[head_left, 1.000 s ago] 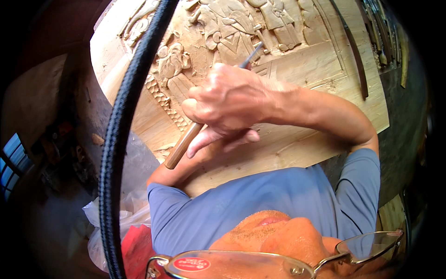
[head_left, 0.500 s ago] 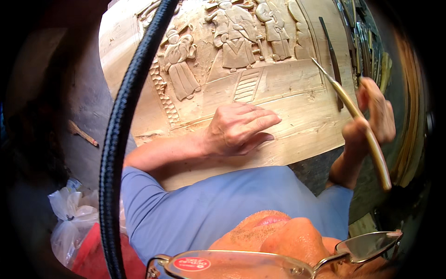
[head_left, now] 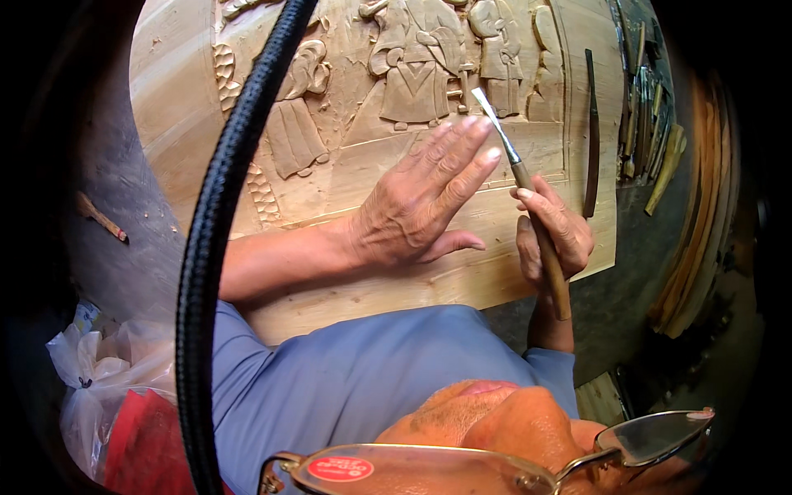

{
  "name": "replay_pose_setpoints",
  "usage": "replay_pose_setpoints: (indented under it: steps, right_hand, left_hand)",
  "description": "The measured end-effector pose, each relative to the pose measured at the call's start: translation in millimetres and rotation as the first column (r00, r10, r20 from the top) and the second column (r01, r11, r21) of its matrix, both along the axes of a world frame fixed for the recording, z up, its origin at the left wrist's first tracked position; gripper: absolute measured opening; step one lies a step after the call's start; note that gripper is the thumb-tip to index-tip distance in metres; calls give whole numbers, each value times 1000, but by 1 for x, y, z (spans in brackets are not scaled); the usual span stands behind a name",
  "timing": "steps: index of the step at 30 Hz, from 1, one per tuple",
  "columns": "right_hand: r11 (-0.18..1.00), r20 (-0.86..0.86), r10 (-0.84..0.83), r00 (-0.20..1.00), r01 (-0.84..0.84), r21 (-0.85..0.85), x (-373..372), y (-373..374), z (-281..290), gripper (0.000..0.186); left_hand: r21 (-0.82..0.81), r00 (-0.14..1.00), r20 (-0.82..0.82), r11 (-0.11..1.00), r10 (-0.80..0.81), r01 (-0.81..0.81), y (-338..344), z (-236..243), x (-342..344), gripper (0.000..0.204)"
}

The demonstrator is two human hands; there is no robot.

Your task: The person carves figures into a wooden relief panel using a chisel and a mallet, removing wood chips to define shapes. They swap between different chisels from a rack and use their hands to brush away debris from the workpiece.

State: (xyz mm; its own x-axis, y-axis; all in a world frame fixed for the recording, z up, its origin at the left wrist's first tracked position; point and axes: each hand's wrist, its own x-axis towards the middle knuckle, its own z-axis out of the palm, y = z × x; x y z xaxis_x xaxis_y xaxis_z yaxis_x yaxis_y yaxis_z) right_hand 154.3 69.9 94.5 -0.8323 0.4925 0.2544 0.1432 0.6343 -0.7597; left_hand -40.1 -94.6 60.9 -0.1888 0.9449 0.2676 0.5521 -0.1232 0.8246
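Note:
A wooden relief panel (head_left: 511, 219) lies in front of me, carved with robed figures and a stepped strip. My right hand (head_left: 561, 231) grips a wood chisel (head_left: 540, 219) by its brown handle. The chisel's bright, flared blade points up and to the left, over the feet of the carved figures. Beside the blade, my left hand (head_left: 429, 186) is over the panel with its fingers stretched out and thumb apart, holding nothing. Its fingertips are close to the metal shank; whether they touch it I cannot tell. The hand hides part of the carved steps.
A dark, slim tool (head_left: 591, 136) lies on the panel's right side. Beyond that edge are several carving tools (head_left: 639, 107) and wooden strips (head_left: 697, 214). A black braided cable (head_left: 216, 198) crosses the view at left. Plastic bags (head_left: 107, 371) are at lower left, near a wooden stick (head_left: 101, 218).
My right hand has brought the chisel left and inward, its blade now near my left hand. The left hand has risen slightly and its fingers have straightened. The view has shifted over the panel.

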Motion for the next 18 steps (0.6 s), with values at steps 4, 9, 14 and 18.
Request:
replay_pose_setpoints:
  steps: [4,9,14,18]
  right_hand:
    - [994,15,91,996,-92,56,-7,-4,7,40]
    - [980,54,98,994,-106,167,-6,-10,3,38]
    - [969,94,100,990,-119,215,-6,-18,1,46]
    - [963,102,125,987,-145,225,-5,-21,-2,51]
  left_hand:
    - [-42,1000,-23,999,-3,2,0,-3,1,111]
    - [-70,998,-38,997,-47,44,-2,-7,2,112]
    - [-85,997,-42,995,-64,60,-3,-7,0,113]
    - [-80,997,-13,994,-77,76,-5,-10,-2,114]
